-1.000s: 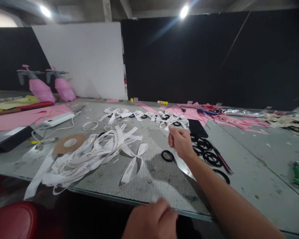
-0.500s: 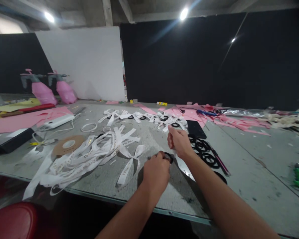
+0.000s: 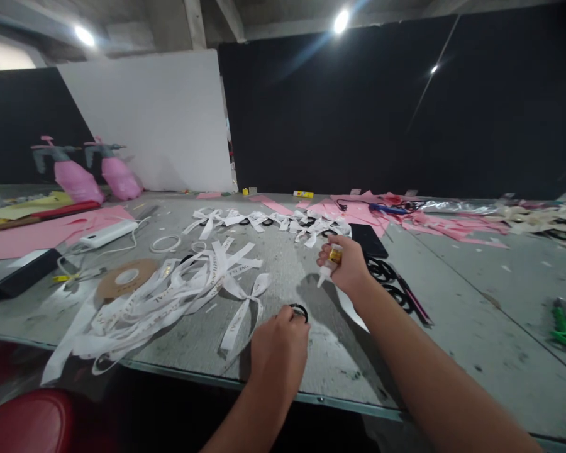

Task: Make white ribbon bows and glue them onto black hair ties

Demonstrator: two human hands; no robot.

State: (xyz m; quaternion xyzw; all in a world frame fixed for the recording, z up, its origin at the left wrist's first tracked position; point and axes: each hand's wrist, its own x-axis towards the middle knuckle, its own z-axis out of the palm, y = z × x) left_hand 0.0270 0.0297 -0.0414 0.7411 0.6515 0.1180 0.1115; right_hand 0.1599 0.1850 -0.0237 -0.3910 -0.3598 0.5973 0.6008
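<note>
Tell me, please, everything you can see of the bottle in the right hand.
The bottle is small, whitish and plastic-looking, with a yellow label and a pale, tapering nozzle. The right hand grips it, hiding part of its body. It is tilted, nozzle downward, over the table.

Ring (image 3: 304, 308) black; small bottle (image 3: 327, 272) white, label (image 3: 335, 254) yellow; ribbon bow (image 3: 248, 298) white, lettered; spray bottles (image 3: 78, 181) pink.

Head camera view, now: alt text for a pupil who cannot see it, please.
A person's right hand holds a small bottle, nozzle angled down, above a grey table, while the left hand holds a black ring. A white ribbon bow, a heap of printed ribbon and a brown spool lie to the left; two pink spray bottles stand behind.
</note>
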